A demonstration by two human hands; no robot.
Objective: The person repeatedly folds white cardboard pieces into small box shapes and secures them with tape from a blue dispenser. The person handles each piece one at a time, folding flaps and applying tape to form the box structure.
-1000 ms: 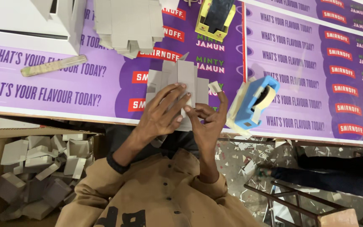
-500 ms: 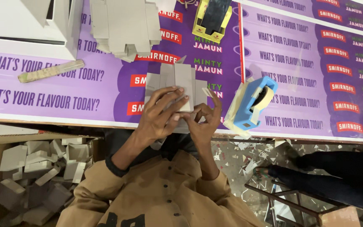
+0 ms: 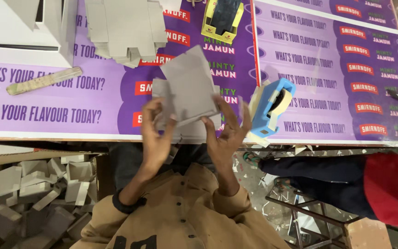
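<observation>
Both hands hold a flat grey cardboard blank (image 3: 187, 87) tilted up above the table's near edge. My left hand (image 3: 155, 136) grips its lower left side, thumb and fingers wrapped around the card. At the card's lower right edge, my right hand (image 3: 226, 133) presses with its fingers spread. A dark band sits on my left wrist. Part of the blank is hidden behind my fingers.
A blue tape dispenser (image 3: 270, 106) stands just right of my right hand. Further back on the purple printed table cover (image 3: 328, 92) are a yellow tape dispenser (image 3: 222, 18), stacked grey blanks (image 3: 125, 27), a wooden ruler (image 3: 44, 80) and a white box (image 3: 19, 27). A carton of folded grey boxes (image 3: 38, 193) lies lower left; a person in red (image 3: 388, 189) is at the right.
The grey blank has risen and tilted up from the table. My hands have spread apart to its lower edges; my right hand's fingers have opened out.
</observation>
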